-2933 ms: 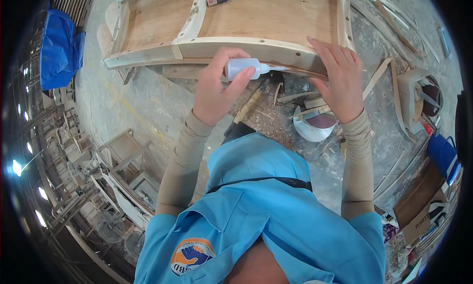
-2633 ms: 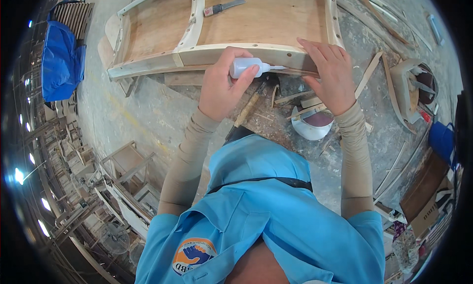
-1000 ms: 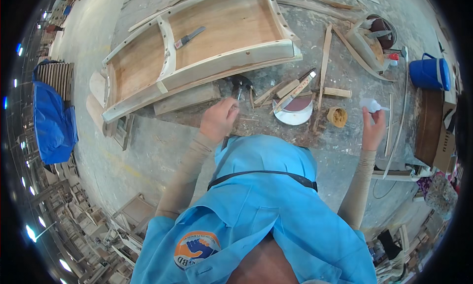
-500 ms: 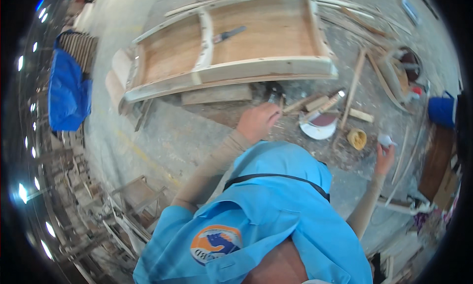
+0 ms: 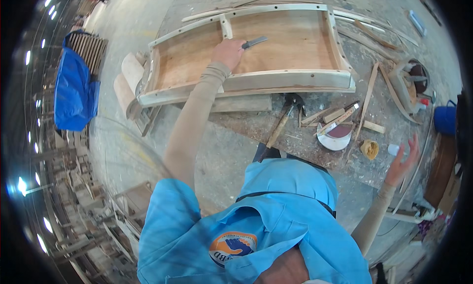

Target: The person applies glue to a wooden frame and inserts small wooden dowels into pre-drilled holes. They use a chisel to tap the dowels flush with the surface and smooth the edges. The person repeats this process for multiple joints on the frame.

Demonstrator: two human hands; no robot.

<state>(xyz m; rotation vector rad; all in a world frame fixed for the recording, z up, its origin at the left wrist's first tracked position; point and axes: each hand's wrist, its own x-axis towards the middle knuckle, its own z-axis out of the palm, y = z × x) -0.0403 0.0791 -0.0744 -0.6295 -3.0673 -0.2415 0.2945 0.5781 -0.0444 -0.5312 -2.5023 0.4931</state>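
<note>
My left hand reaches over the near rail of a curved wooden frame with a panel inside. Its fingers are closed round the handle of a putty knife, whose flat grey blade points right. Off to the right, my right hand is open with fingers spread. Close by its fingertips is a small white lid-like piece, and left of that stands an open tub of yellowish paste.
A hammer lies between the frame and my apron. Beside it are wood offcuts and a white-rimmed sanding disc. Long strips lie farther right, near a blue bucket. Blue sheeting covers slats at left.
My left hand has moved forward from near my lap and taken hold of the putty knife. My right hand has let go of the white piece and spread its fingers.
</note>
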